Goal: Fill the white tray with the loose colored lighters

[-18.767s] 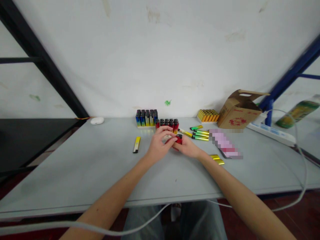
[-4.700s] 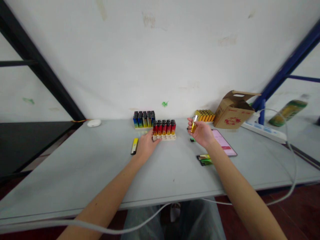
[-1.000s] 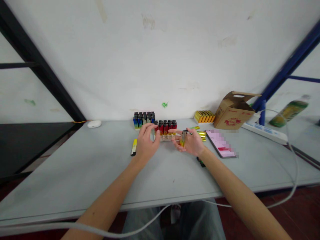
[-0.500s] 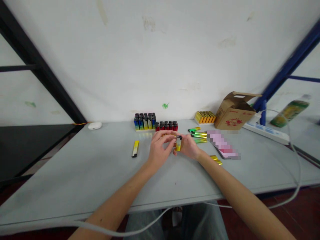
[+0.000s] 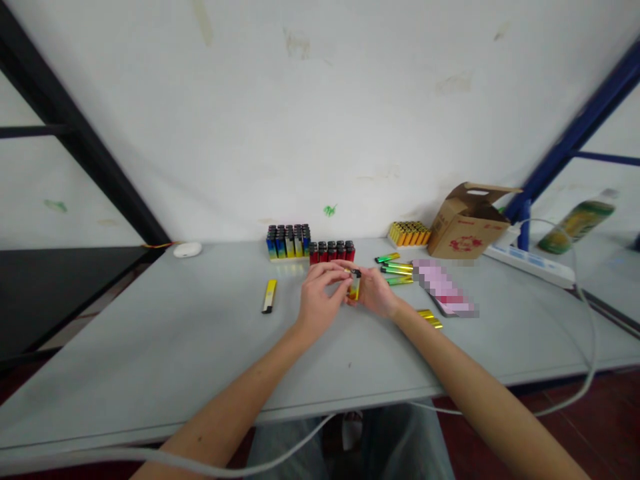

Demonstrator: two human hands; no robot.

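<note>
A yellow lighter with a black top (image 5: pixel 355 287) is held upright between both hands over the middle of the table. My left hand (image 5: pixel 320 293) has its fingers closed at the lighter's top and left side. My right hand (image 5: pixel 377 291) grips it from the right. Just behind the hands stands a block of red lighters (image 5: pixel 332 252), partly hidden by my fingers. A block of blue and yellow lighters (image 5: pixel 289 242) is at its left. One yellow lighter (image 5: pixel 269 296) lies alone to the left of my left hand.
Green-yellow lighters (image 5: pixel 399 268) lie right of my hands, beside a blurred pink item (image 5: pixel 443 287). Gold pieces (image 5: pixel 430 319) lie by my right forearm. Behind are yellow tubes (image 5: pixel 410 233), a cardboard box (image 5: pixel 467 230), a power strip (image 5: pixel 530 265) and, far left, a white case (image 5: pixel 188 250).
The held lighter has turned slightly between my fingers, and my right fingers now sit closer around its lower part. The whole view has shifted a little.
</note>
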